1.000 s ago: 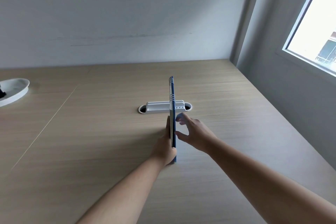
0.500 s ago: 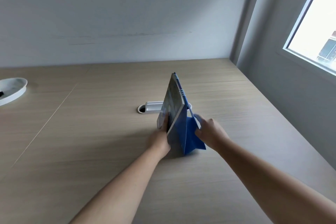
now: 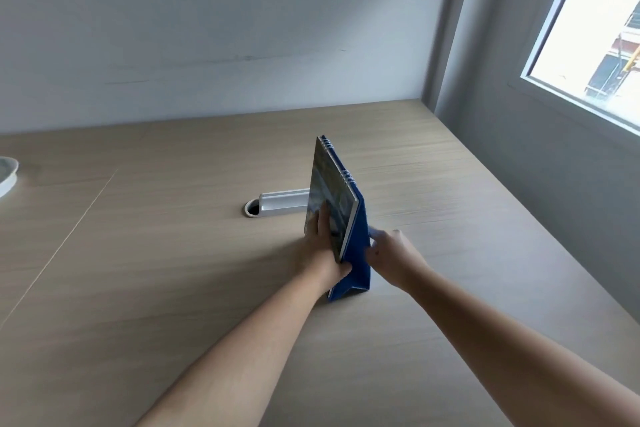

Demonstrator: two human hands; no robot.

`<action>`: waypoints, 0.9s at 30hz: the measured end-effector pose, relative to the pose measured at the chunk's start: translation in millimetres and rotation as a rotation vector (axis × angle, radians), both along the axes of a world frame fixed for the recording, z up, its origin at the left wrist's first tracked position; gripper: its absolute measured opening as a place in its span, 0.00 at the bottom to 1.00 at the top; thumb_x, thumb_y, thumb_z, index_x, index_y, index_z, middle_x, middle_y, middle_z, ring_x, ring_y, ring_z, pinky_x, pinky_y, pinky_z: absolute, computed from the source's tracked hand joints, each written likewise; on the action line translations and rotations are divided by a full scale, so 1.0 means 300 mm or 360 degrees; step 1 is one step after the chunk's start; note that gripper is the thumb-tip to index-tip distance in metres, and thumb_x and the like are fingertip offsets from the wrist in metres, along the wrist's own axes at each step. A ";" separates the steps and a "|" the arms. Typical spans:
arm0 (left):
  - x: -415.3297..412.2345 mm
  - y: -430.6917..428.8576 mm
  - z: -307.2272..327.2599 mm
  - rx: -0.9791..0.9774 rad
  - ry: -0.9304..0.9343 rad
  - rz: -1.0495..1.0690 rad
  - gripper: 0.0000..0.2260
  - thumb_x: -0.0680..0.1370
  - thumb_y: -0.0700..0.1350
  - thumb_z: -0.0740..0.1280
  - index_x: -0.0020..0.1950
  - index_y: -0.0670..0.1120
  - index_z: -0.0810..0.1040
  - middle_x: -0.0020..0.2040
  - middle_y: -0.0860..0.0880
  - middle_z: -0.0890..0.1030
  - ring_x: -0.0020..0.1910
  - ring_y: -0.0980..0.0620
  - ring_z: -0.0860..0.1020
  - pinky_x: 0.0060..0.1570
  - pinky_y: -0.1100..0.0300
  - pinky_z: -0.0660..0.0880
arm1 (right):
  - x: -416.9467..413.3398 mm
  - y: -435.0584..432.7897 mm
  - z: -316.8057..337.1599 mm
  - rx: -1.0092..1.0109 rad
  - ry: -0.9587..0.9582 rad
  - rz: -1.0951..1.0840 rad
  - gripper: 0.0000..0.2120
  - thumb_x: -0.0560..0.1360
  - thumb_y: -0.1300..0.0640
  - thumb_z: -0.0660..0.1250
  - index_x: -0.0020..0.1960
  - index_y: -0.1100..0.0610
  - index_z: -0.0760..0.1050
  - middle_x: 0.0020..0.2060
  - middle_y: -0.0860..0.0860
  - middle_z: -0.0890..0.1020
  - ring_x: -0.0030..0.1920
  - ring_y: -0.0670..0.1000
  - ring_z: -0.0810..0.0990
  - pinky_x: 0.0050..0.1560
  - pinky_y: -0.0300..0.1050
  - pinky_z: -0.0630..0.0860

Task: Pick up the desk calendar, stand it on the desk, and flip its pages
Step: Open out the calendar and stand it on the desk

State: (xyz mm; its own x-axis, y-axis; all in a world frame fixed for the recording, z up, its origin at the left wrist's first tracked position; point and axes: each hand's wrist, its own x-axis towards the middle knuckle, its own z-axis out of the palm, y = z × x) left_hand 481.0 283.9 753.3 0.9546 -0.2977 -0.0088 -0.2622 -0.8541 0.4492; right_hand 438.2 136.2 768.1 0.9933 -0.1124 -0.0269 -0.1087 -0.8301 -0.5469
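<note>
left hand (image 3: 323, 246) clamps the calendar (image 3: 334, 204) (2 flaps barely spread); right hand (image 3: 389, 253), fingers apart, presses its blue stand; released early, it could topple onto the surface (image 3: 173, 270).

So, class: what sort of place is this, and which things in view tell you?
Probably an office or study: a wooden desk with a cable port, a standing desk calendar, and a window.
</note>
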 end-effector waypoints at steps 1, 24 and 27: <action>-0.007 0.009 -0.008 0.0057 -0.0075 0.0035 0.54 0.64 0.58 0.71 0.74 0.55 0.32 0.79 0.50 0.48 0.71 0.44 0.66 0.66 0.45 0.66 | 0.006 -0.021 0.003 -0.0014 0.0000 -0.0011 0.20 0.74 0.59 0.54 0.62 0.45 0.72 0.42 0.57 0.83 0.39 0.57 0.81 0.39 0.49 0.81; 0.323 0.158 0.174 -0.1423 0.0746 0.0251 0.26 0.67 0.54 0.75 0.59 0.47 0.70 0.54 0.50 0.80 0.48 0.55 0.80 0.43 0.63 0.74 | -0.006 0.133 0.002 0.0441 -0.0141 -0.0250 0.10 0.76 0.52 0.61 0.47 0.59 0.76 0.43 0.53 0.84 0.43 0.53 0.82 0.42 0.50 0.81; 0.294 0.235 0.130 -0.1447 0.0638 0.0265 0.21 0.65 0.49 0.77 0.55 0.47 0.76 0.51 0.49 0.83 0.48 0.52 0.82 0.39 0.63 0.78 | 0.018 0.101 0.009 0.0420 -0.0156 -0.0321 0.09 0.77 0.56 0.60 0.51 0.60 0.75 0.44 0.58 0.83 0.43 0.58 0.80 0.39 0.44 0.74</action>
